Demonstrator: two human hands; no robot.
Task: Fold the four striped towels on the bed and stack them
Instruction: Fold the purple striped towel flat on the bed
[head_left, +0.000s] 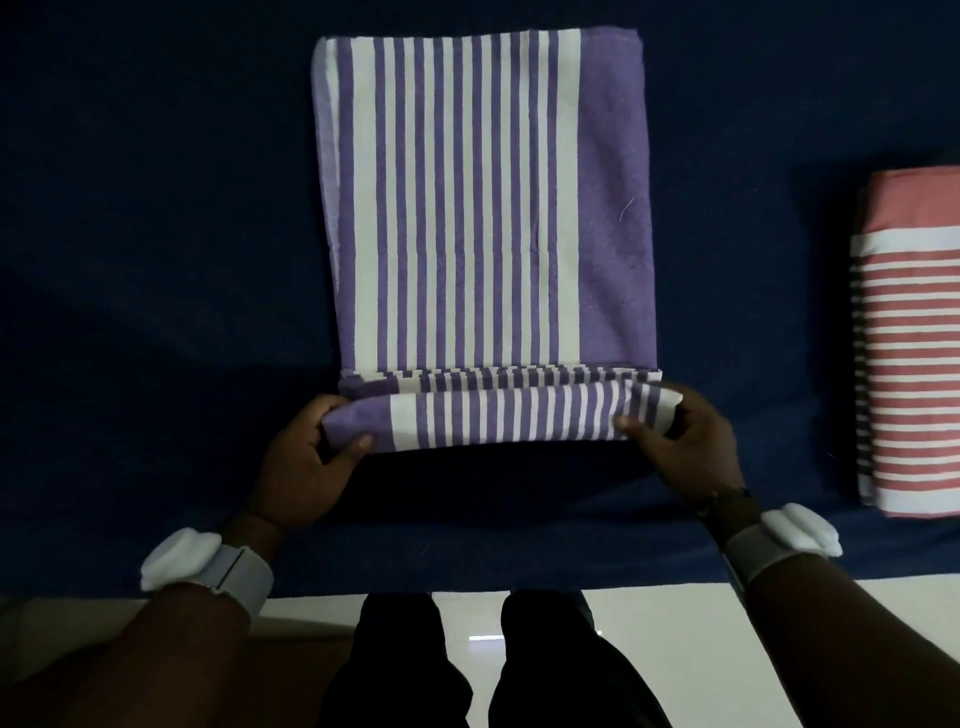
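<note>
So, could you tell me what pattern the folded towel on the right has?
Red and white stripes, head view.

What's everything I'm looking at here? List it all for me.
purple towel: one, purple and white stripes, middle of the bed, near edge lifted
red towel stack: one stack, red and white stripes on top, right edge of view, folded; number of towels unclear
bed sheet: one, dark blue, under everything
floor: pale, below the bed edge
wrist bands: two, white, one on each wrist
legs: two, dark trousers, bottom centre
left hand: grips the towel's near left corner
right hand: pinches the near right corner
</note>
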